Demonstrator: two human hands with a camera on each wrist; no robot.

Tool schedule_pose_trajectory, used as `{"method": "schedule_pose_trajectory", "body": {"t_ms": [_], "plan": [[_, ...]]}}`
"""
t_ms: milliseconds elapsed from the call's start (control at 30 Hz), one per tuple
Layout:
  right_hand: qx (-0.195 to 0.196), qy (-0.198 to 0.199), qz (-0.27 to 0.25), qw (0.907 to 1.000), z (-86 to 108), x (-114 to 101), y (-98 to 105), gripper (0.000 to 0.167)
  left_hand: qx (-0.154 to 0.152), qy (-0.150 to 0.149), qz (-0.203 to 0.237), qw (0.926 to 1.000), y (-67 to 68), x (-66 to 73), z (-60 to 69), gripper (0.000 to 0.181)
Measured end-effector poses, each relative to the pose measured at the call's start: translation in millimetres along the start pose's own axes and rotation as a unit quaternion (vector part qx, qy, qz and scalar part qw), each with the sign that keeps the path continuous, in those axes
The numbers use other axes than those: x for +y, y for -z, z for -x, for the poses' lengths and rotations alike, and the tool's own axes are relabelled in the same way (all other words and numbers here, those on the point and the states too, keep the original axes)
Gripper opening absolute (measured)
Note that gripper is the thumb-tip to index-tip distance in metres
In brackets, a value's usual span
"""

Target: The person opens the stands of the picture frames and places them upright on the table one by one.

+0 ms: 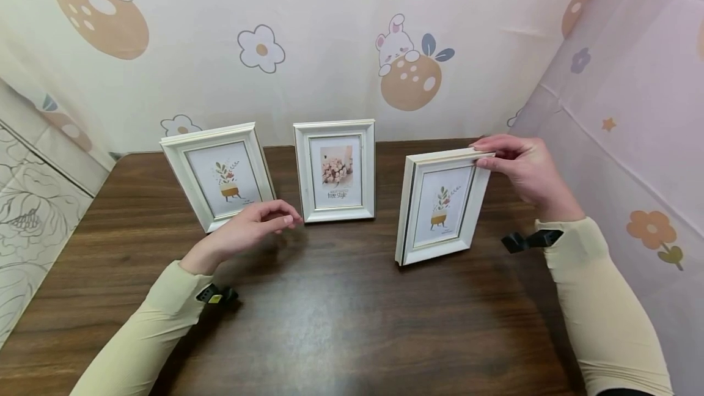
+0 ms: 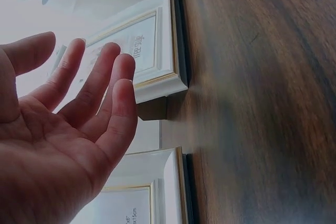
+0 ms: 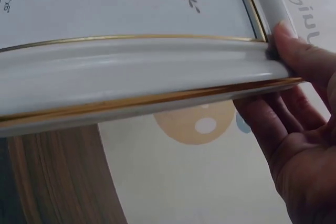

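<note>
Three white picture frames with thin gold trim stand on a dark wooden table. My right hand (image 1: 519,167) pinches the top right corner of the right picture frame (image 1: 404,212), thumb on the front and fingers behind; its print shows a plant in a yellow pot. In the right wrist view that frame's side (image 3: 131,77) runs up to the thumb. My left hand (image 1: 250,228) holds nothing, its fingers loosely bent. It hovers before the left picture frame (image 1: 192,194), near the lower left corner of the middle picture frame (image 1: 335,216), which shows pink flowers and "free style".
The wooden table (image 1: 330,310) reaches back to a pale curtain (image 1: 330,66) printed with rabbits and flowers. A similar cloth (image 1: 632,139) hangs along the right side. A black wrist strap (image 1: 530,240) sits at the right cuff, and another strap (image 1: 217,294) at the left.
</note>
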State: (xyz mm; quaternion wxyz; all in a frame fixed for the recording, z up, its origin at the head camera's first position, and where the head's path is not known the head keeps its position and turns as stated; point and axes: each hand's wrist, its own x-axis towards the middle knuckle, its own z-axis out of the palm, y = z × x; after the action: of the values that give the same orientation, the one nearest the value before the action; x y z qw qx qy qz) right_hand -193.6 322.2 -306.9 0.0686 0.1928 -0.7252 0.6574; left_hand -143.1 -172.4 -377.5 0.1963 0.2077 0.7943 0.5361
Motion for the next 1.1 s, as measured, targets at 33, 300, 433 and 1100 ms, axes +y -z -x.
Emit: {"method": "schedule_pose_trajectory", "body": {"t_ms": [33,300,433,1100], "plan": [[-0.004,0.003,-0.013,0.9999,0.4,-0.6,-0.8,0.023,0.0,-0.001,-0.001,1.0,-0.5,0.6,0.0,0.021],[-0.052,0.025,-0.104,0.9928,-0.3,-2.4,-7.1,0.025,-0.017,-0.018,0.007,0.9997,-9.0,7.1,-0.9,0.02],[-0.082,0.04,-0.171,0.981,-1.8,-0.7,-10.9,0.023,-0.025,-0.03,0.013,0.9992,-14.0,9.7,-2.9,0.018],[-0.177,0.058,-0.452,0.8725,-12.1,3.2,-26.4,0.017,-0.097,-0.063,0.029,0.9929,-41.2,21.3,-23.7,0.024]]}}
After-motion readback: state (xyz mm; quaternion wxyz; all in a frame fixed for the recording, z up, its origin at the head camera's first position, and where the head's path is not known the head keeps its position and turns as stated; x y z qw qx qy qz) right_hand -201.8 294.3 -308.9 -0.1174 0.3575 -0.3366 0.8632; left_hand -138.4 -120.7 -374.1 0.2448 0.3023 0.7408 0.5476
